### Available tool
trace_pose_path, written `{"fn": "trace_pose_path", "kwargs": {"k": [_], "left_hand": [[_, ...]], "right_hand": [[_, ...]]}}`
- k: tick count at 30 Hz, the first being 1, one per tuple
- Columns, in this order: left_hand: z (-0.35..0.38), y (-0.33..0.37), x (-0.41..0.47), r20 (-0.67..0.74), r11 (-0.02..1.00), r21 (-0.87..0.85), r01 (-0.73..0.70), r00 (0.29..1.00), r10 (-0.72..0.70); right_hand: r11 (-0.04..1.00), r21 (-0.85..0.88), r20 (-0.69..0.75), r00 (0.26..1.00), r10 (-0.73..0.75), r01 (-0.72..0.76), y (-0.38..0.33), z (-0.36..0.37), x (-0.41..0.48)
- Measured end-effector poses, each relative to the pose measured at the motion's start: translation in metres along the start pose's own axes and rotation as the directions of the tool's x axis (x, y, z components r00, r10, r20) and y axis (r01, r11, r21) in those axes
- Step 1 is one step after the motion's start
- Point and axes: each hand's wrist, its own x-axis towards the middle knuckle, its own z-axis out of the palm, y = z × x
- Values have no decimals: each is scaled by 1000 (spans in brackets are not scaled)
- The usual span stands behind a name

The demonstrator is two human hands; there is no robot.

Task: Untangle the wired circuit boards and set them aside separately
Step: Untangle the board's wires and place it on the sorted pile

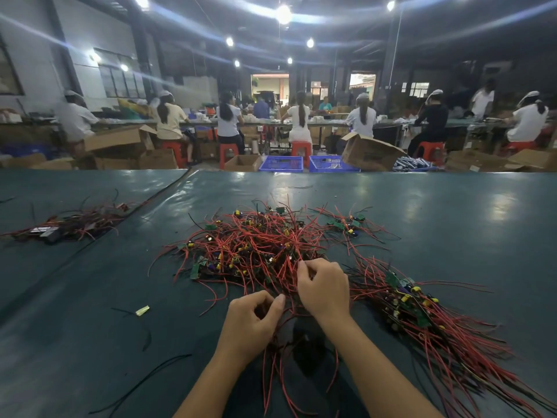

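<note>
A tangled heap of small green circuit boards with red and black wires (253,245) lies on the dark green table (452,212) in front of me. My left hand (251,322) sits at the heap's near edge, fingers curled round a bunch of red wires that trail toward me. My right hand (324,286) is just right of it, its fingertips pinching red wires at the heap's near right side. A sorted bundle of wired boards (422,312) lies to the right with wires fanned toward the near right. A smaller cluster of boards (348,224) rests behind it.
Another dark bundle of wires and parts (69,224) lies at the far left. Loose black wires (141,381) and a small yellowish scrap (142,310) lie at the near left. Beyond the table's far edge stand cardboard boxes, blue crates (281,163) and seated workers.
</note>
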Motion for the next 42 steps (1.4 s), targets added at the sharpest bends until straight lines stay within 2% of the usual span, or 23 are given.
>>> {"fn": "trace_pose_path", "kwargs": {"k": [6, 13, 17, 20, 22, 25, 27, 29, 32, 34, 37, 42], "left_hand": [[0, 2, 0, -32, 998, -40, 45, 998, -46], [-2, 13, 3, -39, 941, -240, 240, 966, -256], [-2, 23, 6, 100, 762, -472, 442, 886, -453], [-3, 30, 9, 260, 518, -621, 589, 778, -572], [-4, 34, 10, 333, 377, -694, 613, 738, -587], [-7, 39, 10, 360, 239, -797, 555, 754, -549], [-9, 40, 11, 318, 252, -823, 508, 782, -536], [-10, 41, 11, 297, 276, -824, 495, 792, -533], [-11, 44, 11, 266, 331, -794, 509, 782, -564], [-10, 45, 11, 263, 413, -728, 547, 780, -568], [-6, 46, 6, 292, 481, -637, 603, 765, -574], [-5, 49, 5, 346, 461, -596, 657, 729, -591]], "right_hand": [[983, 172, -108, 993, -47, 66, 1, -11, -30], [939, 275, -258, 956, -136, 208, -1, -26, -50], [896, 340, -277, 941, -194, 285, -2, -32, -56], [857, 388, -286, 928, -238, 340, -2, -35, -59], [840, 389, -304, 913, -271, 379, -2, -36, -60], [822, 387, -324, 896, -302, 417, -2, -38, -60], [812, 426, -338, 903, -267, 399, -1, -41, -59], [765, 563, -317, 936, -150, 313, -1, -43, -57], [562, 826, -143, 982, 126, 48, -1, -48, -51], [381, 920, -6, 966, 259, -96, 1, -51, -46], [207, 965, 88, 941, 327, -162, 3, -55, -42], [121, 967, 169, 918, 358, -225, 2, -58, -39]]}}
